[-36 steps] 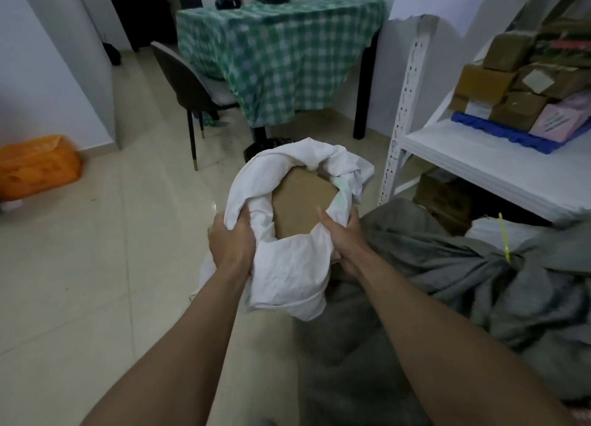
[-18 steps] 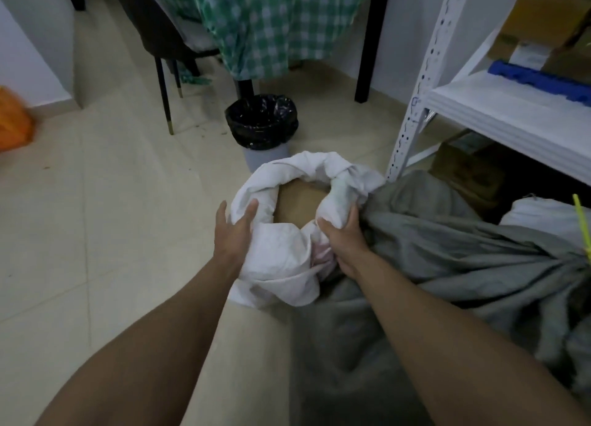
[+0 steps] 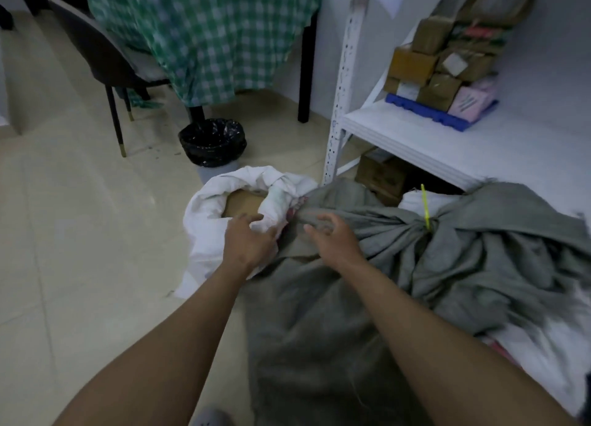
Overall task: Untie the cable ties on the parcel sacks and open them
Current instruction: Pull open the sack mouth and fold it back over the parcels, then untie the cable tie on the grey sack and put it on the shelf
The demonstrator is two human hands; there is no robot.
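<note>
We are standing over the sacks, and nearest to us the grey sack (image 3: 319,313) is lying on the floor, its cloth soft and loose in many folds; we are judging it as heavy with parcels, so we should be taking it by the gathered neck, not by the slack body. Our left hand (image 3: 248,240) is resting on the rim of the white sack (image 3: 204,230) with fingers spread and not gripping. Our right hand (image 3: 332,237) is hovering over the grey cloth with fingers loosely curled, holding nothing — it is blurred, so we cannot tell if the fingertips are touching. The white sack is already open, showing a brown cardboard parcel (image 3: 240,203) inside. Further right, the yellow cable tie (image 3: 425,206) is binding the grey neck; it looks thin, stiff and slippery. Its lock is hidden in the folds. Behind, the white shelf (image 3: 415,138) is carrying boxes — their labels are too blurred to read.
</note>
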